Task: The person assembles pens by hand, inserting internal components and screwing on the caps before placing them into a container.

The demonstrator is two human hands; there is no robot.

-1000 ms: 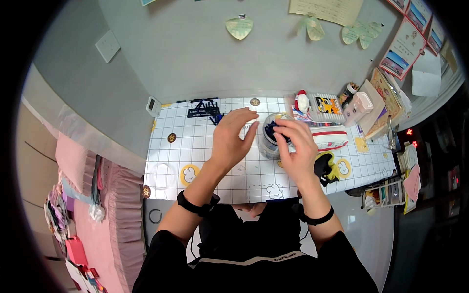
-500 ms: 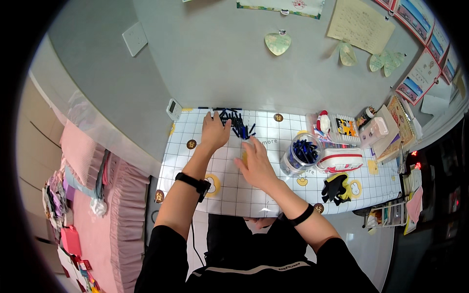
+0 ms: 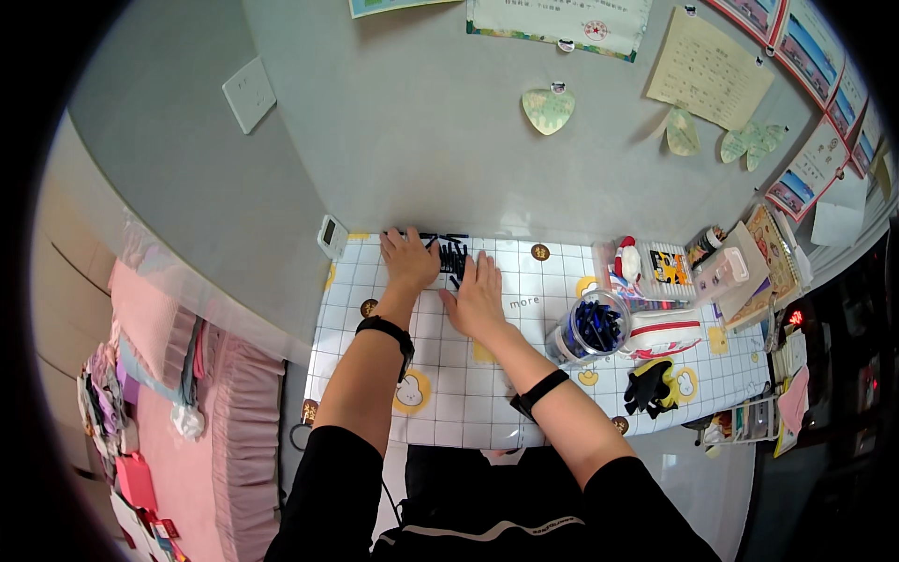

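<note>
A pile of short dark blue and black tubes [image 3: 453,258], which look like ink cartridges, lies at the back of the table against the wall. My left hand [image 3: 409,260] rests flat at the pile's left side, fingers stretched forward and covering part of it. On the other side, my right hand [image 3: 478,298] lies with its fingers extended along the pile's right edge. Neither hand grips anything that I can see. To the right stands a clear round jar [image 3: 560,343] with many similar dark tubes [image 3: 599,324] inside.
The table [image 3: 440,403] has a white grid cover. Right of the jar are a white and red pencil case [image 3: 663,333], a black and yellow cloth item [image 3: 650,388] and a clear box [image 3: 723,275]. A small white timer [image 3: 331,236] sits at the back left corner.
Both hands have come in around the pile; the right hand moved forward to its right edge. The tubes are now packed closer together. The view has tilted up slightly.
</note>
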